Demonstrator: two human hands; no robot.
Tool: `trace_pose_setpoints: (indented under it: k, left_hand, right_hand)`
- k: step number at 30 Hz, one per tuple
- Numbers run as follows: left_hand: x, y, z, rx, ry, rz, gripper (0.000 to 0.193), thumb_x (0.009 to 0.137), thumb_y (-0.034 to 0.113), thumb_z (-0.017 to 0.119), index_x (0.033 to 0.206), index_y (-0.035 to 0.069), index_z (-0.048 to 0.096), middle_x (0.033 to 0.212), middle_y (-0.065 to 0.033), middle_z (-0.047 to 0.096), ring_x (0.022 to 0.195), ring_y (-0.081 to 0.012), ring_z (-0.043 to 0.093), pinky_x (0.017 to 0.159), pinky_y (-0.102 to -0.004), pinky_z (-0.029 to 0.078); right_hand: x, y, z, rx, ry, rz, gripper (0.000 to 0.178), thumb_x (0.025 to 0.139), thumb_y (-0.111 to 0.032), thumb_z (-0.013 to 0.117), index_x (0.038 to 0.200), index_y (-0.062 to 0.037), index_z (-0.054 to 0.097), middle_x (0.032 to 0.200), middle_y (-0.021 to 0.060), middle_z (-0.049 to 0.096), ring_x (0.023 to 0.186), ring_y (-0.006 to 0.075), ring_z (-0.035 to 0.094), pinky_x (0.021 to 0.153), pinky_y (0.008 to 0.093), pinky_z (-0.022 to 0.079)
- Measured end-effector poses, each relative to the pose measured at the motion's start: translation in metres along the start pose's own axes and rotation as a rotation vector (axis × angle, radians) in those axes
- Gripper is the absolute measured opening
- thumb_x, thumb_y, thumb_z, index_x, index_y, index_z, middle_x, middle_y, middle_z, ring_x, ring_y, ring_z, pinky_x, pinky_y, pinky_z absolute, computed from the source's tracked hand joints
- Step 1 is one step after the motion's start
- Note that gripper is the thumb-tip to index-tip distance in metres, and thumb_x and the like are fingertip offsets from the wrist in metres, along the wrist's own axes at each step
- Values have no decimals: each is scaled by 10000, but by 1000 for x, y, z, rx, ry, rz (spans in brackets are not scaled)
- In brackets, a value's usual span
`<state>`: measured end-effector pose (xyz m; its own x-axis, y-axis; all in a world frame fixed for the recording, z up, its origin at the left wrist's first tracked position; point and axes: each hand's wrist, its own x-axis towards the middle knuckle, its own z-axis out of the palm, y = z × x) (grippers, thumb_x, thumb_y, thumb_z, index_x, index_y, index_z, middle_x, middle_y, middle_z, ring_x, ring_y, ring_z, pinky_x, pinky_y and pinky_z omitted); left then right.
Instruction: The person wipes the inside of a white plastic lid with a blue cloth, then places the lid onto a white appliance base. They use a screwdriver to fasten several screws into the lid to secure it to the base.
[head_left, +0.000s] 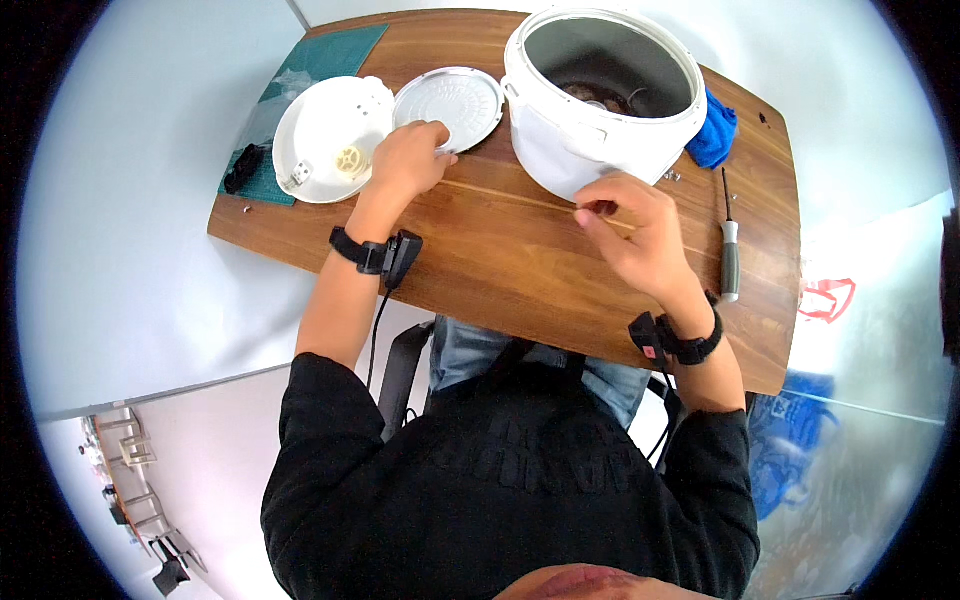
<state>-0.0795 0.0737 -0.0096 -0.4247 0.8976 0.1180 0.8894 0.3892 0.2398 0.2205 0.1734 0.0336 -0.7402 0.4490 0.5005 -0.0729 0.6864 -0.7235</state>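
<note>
Reaching with the left hand to the lower edge of a round silver metal disc, upper left of centre; cannot tell if pinching it. Holding the right hand by the foot of a white, round-mouthed pot, upper middle, with thumb and forefinger curled close in the grip; cannot tell if pinching anything. Working over a brown wooden desk, near a shallow white plastic shell, upper left.

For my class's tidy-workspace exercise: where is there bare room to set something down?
Bare wood on the table shows between the left hand and right hand, nearer than the pot. Another patch lies between the screwdriver and near edge.

Crowded: left end, with mat, white lid and disc; right of the pot, with blue cloth and small parts.
</note>
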Motion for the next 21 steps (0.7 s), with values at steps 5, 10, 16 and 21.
trace_pose_setpoints:
  k: [5, 10, 16, 21]
  left_hand:
    - [1, -1, 8, 64, -51, 56, 155, 886, 170, 734, 1015, 88, 760, 993, -137, 747, 983, -343, 707, 820, -459, 566]
    - [5, -14, 25, 90, 44, 170, 123, 892, 179, 712, 967, 92, 755, 1020, -123, 738, 963, -352, 702, 802, -456, 568]
    - [14, -10, 20, 119, -13, 239, 129, 884, 164, 711, 940, 60, 763, 1015, -157, 734, 924, -369, 707, 793, -470, 575]
    - [20, -4, 10, 152, -25, 265, 133, 863, 141, 707, 909, 29, 763, 927, -176, 736, 871, -379, 716, 783, -473, 586]
  right_hand:
    - [9, 6, 20, 13, -158, 70, 156, 854, -15, 750, 1006, -12, 720, 906, 148, 718, 812, 270, 724, 727, 353, 576]
    - [18, 9, 31, 33, -197, 55, 171, 844, -11, 747, 1013, -16, 723, 904, 157, 720, 804, 275, 728, 731, 357, 579]
    - [20, 5, 34, 10, -222, 49, 161, 840, -16, 739, 999, -14, 717, 903, 159, 726, 801, 284, 727, 723, 364, 578]
    - [15, 0, 31, 16, -243, 54, 163, 835, -13, 732, 998, -19, 715, 886, 158, 724, 802, 299, 717, 732, 379, 573]
